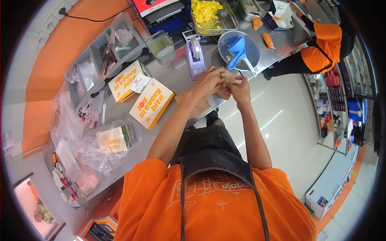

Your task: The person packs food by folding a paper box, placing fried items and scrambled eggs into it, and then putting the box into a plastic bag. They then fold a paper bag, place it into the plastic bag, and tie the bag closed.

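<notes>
Over the table's front edge, my left hand [209, 82] is closed on a folded piece of brown paper [223, 94]. The fingers of my right hand [241, 91] pinch at the same piece from the other side; its exact form is partly covered by my hands. Under my left wrist lies another flat brown paper piece [200, 106] on the metal table. Just beyond my left hand stands a lilac tape dispenser [195, 60] with a roll of tape. A metal bowl [255, 45] holding a blue scoop [237, 47] sits close past my hands.
Printed yellow-and-white boxes [150, 103] with a receipt [140, 82] lie to the left. Near them are a grey divided bin [96, 52] and a plastic-bagged box [112, 140]. Yellow food fills a tray [217, 30] at the back. A co-worker in orange [321, 48] stands right.
</notes>
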`<state>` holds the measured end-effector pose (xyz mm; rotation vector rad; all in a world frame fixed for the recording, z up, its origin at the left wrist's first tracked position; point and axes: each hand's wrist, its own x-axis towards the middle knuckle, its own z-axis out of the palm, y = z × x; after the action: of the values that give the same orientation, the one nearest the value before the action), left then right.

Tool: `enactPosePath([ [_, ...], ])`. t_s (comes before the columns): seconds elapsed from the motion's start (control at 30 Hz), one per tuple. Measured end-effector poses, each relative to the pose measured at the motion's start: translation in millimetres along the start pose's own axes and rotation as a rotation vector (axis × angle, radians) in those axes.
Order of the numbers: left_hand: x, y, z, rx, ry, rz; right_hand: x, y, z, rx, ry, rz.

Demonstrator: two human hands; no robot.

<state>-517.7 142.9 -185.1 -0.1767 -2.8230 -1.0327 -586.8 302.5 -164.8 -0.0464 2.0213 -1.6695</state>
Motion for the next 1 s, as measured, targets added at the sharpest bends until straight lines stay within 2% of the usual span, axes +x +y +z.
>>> enactPosePath([
  [0.33, -4.6, -5.9, 6.3, 0.003, -0.016, -0.005, 14.3, 10.3, 12.0, -0.156, 0.18, 0.048],
  [0.43, -5.2, -7.9, 9.0, 0.003, 0.008, 0.008, 21.0, 16.4, 8.8, -0.207, 0.19, 0.059],
  [0.53, -5.6, -4.5, 4.8, 0.011, -0.036, -0.012, 55.9, 51.4, -6.5, -0.428, 0.108, 0.06],
  [0.63, -8.5, -8.6, 7.4, 0.028, -0.032, 0.014, 34.1, 22.7, -0.1, -0.876, 0.181, -0.058],
  [0.73, -9.5, -8.0, 6.8, 0.027, -0.022, 0.024, 10.0, 12.2, 5.3, -0.906, 0.198, -0.377],
  [0.77, -9.5, -7.1, 7.0, 0.027, -0.02, 0.017, 10.2, 17.9, 1.9, -0.873, 0.063, -0.481],
  [0.87, -12.3, -4.3, 7.3, 0.01, 0.038, 0.014, -9.5, 25.4, 2.7, -0.852, 0.062, -0.76],
  [0.93, -13.6, -2.8, 5.0, 0.053, 0.109, 0.045, -15.0, 30.2, 3.1, -0.927, 0.077, -0.828],
  [0.97, -15.9, -2.0, 4.0, 0.044, 0.01, -0.031, -15.2, 30.5, 2.1, -0.966, 0.098, -0.864],
  [1.0, -26.2, 7.2, -5.4, -0.008, 0.109, -0.096, -16.8, 27.2, 2.9, -1.005, 0.12, -0.901],
])
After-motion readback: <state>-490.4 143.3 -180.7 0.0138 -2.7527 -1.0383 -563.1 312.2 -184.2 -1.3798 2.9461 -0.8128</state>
